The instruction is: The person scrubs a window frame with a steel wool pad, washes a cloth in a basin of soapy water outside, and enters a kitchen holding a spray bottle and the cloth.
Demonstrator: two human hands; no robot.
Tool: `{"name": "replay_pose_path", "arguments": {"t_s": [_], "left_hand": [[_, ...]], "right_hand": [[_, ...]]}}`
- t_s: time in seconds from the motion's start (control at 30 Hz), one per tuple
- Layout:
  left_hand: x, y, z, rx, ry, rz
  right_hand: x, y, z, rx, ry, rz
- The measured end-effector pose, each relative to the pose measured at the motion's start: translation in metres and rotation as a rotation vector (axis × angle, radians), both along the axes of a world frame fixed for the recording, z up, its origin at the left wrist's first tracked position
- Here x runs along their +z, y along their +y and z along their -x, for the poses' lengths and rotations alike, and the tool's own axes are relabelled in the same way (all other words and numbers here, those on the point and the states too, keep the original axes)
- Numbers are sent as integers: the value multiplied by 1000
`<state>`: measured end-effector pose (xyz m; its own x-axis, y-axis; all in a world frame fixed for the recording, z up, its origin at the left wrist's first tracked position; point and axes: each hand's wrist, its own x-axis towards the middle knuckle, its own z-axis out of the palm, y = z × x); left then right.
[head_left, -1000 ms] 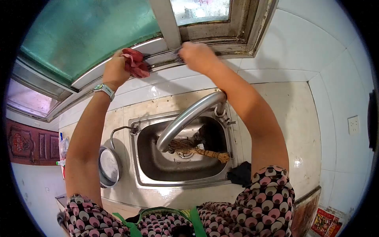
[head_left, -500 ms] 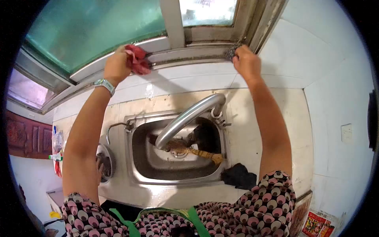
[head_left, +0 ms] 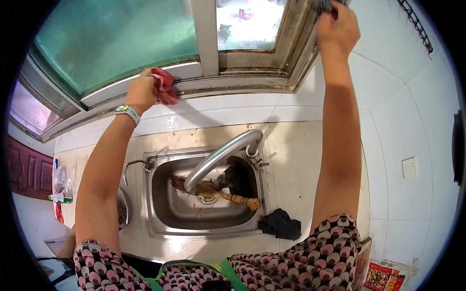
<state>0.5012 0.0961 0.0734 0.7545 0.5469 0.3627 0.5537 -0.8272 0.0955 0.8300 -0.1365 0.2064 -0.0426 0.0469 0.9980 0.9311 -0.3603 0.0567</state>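
Observation:
My left hand (head_left: pixel 141 92), with a pale watch on the wrist, is closed round a crumpled red cloth (head_left: pixel 164 87). It rests at the sill below the green window pane (head_left: pixel 121 39). Up at the top edge of the view, my right hand (head_left: pixel 341 30) grips a grey metal scouring pad (head_left: pixel 321 5) against the right side of the dirty window frame (head_left: pixel 297 53). The pad is partly cut off by the picture's edge.
Below stands a steel sink (head_left: pixel 160 228) with a curved faucet (head_left: pixel 223 157). A straw whisk (head_left: pixel 233 196) lies in its basin. A black cloth (head_left: pixel 280 224) sits at the sink's right corner, and a metal bowl (head_left: pixel 127 211) at its left. A wall socket (head_left: pixel 409 168) is on the right.
My right hand has moved up and right with the scouring pad, from the sill's corner to the frame's side. My left hand stays near the same spot with the red cloth. The view has shifted slightly.

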Motion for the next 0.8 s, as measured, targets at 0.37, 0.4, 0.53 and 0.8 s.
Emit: {"name": "replay_pose_path", "arguments": {"t_s": [0.37,0.4,0.53,0.8], "left_hand": [[5,-5,5,-72,-54,51],[4,-3,5,-71,-58,38],[2,-4,4,-24,13,60],[12,-12,3,29,-38,86]], "right_hand": [[-164,3,8,-134,406,286],[-186,3,10,-111,463,280],[-185,2,12,-94,531,261],[-2,8,10,-76,357,124]]}}
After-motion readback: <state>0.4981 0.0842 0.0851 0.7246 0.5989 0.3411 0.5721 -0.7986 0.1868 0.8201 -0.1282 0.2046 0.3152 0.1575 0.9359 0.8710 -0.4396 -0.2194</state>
